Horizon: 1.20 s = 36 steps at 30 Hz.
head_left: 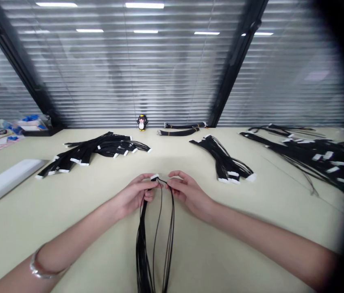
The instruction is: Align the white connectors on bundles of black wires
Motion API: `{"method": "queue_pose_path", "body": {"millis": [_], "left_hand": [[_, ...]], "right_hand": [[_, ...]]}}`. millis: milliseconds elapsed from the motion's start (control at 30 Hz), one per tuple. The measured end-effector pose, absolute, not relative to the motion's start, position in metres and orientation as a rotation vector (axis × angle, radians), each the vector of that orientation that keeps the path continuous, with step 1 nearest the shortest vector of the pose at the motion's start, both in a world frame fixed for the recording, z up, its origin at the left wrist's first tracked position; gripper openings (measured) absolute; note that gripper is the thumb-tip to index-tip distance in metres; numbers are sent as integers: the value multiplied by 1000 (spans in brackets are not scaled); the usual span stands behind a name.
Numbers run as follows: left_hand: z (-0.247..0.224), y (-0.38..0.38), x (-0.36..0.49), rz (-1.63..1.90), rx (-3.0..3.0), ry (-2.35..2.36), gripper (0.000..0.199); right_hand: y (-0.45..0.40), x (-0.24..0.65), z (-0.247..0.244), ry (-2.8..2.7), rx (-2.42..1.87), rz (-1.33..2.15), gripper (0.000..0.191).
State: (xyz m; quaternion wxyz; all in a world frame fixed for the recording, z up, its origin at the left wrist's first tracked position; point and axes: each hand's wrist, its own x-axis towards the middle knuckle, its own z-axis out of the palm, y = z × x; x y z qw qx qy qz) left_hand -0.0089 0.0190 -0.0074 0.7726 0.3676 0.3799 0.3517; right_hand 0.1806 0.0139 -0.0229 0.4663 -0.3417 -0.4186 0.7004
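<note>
Near the middle of the table, my left hand [138, 193] pinches a black cable bundle [142, 244] just at its white connector [154, 177]. The bundle hangs down toward the bottom edge of the view. My right hand [186, 190] is just right of the connector, its thumb and index finger closed on a few thin black wires [170, 228] that leave the connector and loop downward. One single wire [156, 236] hangs between the two groups. The far ends of the wires are out of view.
Black cable bundles with white connectors lie at the left [89, 150], right of centre [223, 156] and far right [318, 154]. A penguin figurine [142, 122] and tied cables [179, 132] stand at the back. A white device [10, 179] lies left.
</note>
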Motion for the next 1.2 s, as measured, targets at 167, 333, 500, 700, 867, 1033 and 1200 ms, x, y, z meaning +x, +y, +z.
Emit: {"method": "queue_pose_path", "body": {"millis": [167, 333, 500, 700, 867, 1033, 1200], "left_hand": [[-7, 19, -8, 722, 846, 825, 47], [-7, 21, -10, 693, 839, 815, 46], [-4, 20, -8, 682, 891, 816, 46], [-3, 17, -4, 664, 1019, 878, 60], [-4, 18, -6, 642, 1030, 891, 59], [-6, 21, -11, 678, 916, 847, 52], [-8, 23, -12, 698, 892, 818, 48]], "right_hand": [[15, 181, -25, -1024, -836, 1715, 33], [16, 181, -25, -1042, -854, 1712, 31], [16, 183, -25, -1063, -850, 1699, 31], [15, 183, -26, -1103, -845, 1684, 29], [15, 183, -28, -1091, -848, 1690, 29], [16, 183, -26, -1094, -847, 1687, 29], [16, 183, -26, -1095, -851, 1678, 29]]}}
